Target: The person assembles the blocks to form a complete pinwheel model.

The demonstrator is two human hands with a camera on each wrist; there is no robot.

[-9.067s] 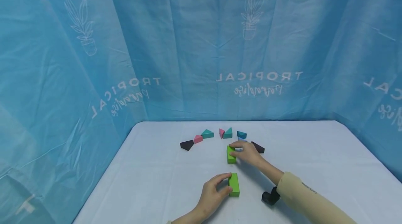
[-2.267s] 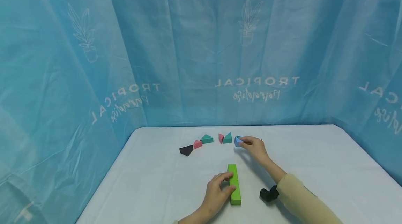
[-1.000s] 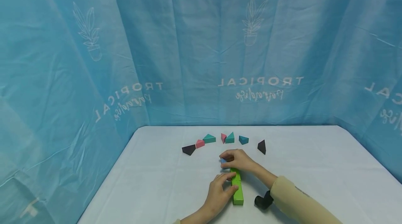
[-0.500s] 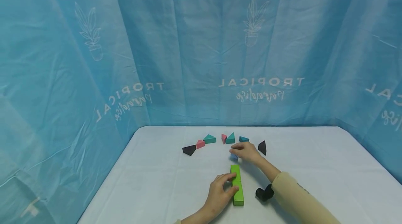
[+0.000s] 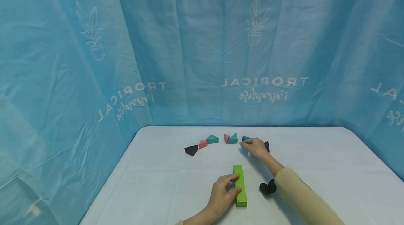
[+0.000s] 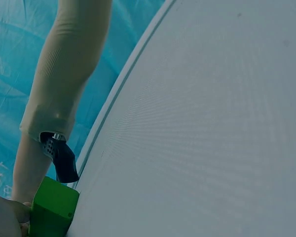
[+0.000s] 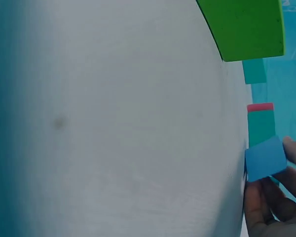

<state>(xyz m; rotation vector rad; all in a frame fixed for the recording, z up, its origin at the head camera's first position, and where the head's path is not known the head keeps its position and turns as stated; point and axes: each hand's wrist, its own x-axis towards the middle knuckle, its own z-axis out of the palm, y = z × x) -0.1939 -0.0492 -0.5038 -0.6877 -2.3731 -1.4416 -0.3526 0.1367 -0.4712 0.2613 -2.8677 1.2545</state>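
Observation:
In the head view two green rectangular blocks (image 5: 241, 200) lie end to end on the white table. My left hand (image 5: 221, 197) holds them from the left, index finger and thumb curved onto their tops near the joint. The left wrist view shows one green block (image 6: 52, 210) beside the left fingers. Farther back, my right hand (image 5: 257, 148) pinches a light blue wedge-shaped block (image 5: 243, 150). In the right wrist view this blue block (image 7: 265, 159) sits between thumb and fingers, close over the table. A darker blue block (image 5: 246, 137) shows just behind the hand, partly hidden.
Along the back lie a black block (image 5: 191, 150), a pink block (image 5: 203, 144), a teal triangle (image 5: 212, 138), a second pink block (image 5: 226, 138) and another teal triangle (image 5: 233, 138). A second black block (image 5: 267, 146) is partly behind the right hand. Blue curtains surround the white table (image 5: 142, 183).
The two green blocks, apart in the oldest frame, now lie end to end. My right hand brought the light blue block near their far end, then took it back and right.

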